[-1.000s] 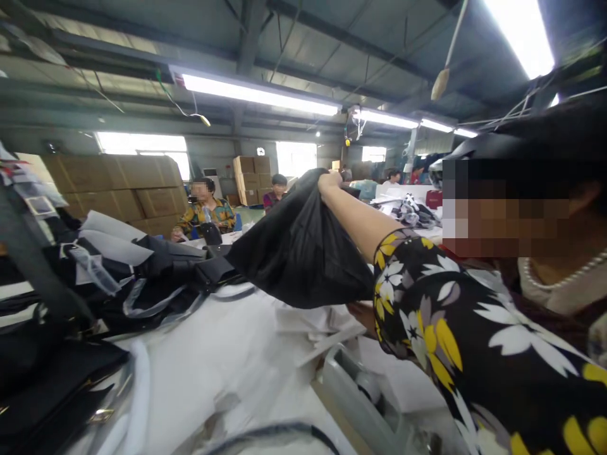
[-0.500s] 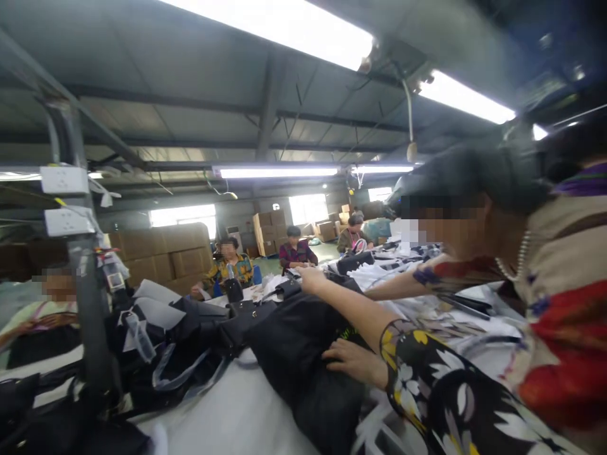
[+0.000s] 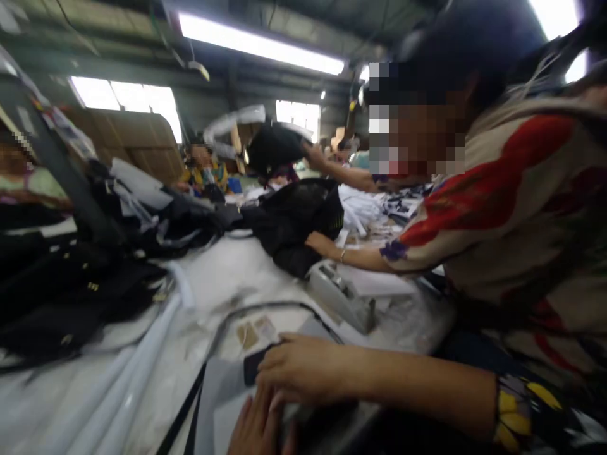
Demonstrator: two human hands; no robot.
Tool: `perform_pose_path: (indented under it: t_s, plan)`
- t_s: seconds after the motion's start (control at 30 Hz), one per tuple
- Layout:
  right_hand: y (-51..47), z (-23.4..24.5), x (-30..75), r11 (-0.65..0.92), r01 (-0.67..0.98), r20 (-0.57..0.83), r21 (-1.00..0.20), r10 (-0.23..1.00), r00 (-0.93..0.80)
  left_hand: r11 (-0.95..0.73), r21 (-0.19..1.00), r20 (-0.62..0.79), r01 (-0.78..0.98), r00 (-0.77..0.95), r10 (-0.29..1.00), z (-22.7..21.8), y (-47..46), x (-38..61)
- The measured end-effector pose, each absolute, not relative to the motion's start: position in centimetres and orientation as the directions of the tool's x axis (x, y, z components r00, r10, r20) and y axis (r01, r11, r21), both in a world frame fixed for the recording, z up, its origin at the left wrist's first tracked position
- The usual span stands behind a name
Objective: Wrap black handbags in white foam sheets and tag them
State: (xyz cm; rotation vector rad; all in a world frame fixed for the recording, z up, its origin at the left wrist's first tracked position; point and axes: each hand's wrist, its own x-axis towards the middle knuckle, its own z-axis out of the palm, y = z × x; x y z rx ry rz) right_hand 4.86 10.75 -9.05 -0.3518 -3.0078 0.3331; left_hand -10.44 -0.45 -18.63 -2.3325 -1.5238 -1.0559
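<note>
Head view: right hand (image 3: 303, 370) placed against left hand (image 3: 253, 426); two counted
Grip: cannot be told, either
Grey sheet (image 3: 219, 374): one
Small cards (image 3: 247, 335): two

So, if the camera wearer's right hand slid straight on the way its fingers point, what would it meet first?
The right hand points toward the picture's left: the small dark piece just ahead comes first, perhaps touching it now. A black strap looks next in line, though blur leaves depth unclear.

Source: overhead fluorescent tube (image 3: 260, 43), rear windows (image 3: 129, 100), both overexposed | Ceiling (image 3: 114, 38): dim | Black bags (image 3: 61, 291): shadow detail lost, motion blur | Frame edges: wide-angle stretch
</note>
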Motion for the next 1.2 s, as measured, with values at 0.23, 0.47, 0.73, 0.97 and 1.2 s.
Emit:
perform_pose_path:
  t_s: [0.23, 0.47, 0.73, 0.97, 1.2]
  plan:
    - [7.4, -17.1, 11.6, 0.882, 0.362, 0.184, -0.302, 0.426, -0.886, -0.322, 0.117, 0.403, 0.939, 0.252, 0.88, -20.6, -1.6, -10.0]
    - [8.0, -18.1, 11.6, 0.932, 0.28, 0.29, -0.231, 0.341, -0.894, -0.386, 0.023, 0.248, 0.922, 0.369, 0.896, -18.6, -2.7, -10.5]
    - [9.4, -17.6, 11.1, 0.944, 0.241, 0.271, -0.225, 0.298, -0.915, -0.365, 0.055, 0.231, 0.929, 0.344, 0.91, -19.2, -2.6, -10.6]
    - [14.7, -9.7, 2.6, 0.876, 0.242, 0.327, -0.418, 0.394, -0.859, -0.354, 0.092, 0.353, 0.931, 0.302, 0.886, -20.2, -2.6, -10.7]
    - [16.1, -11.6, -11.6, 0.975, 0.025, 0.224, -0.222, 0.077, -0.972, -0.355, 0.057, 0.439, 0.933, 0.296, 0.848, -21.0, -2.7, -11.0]
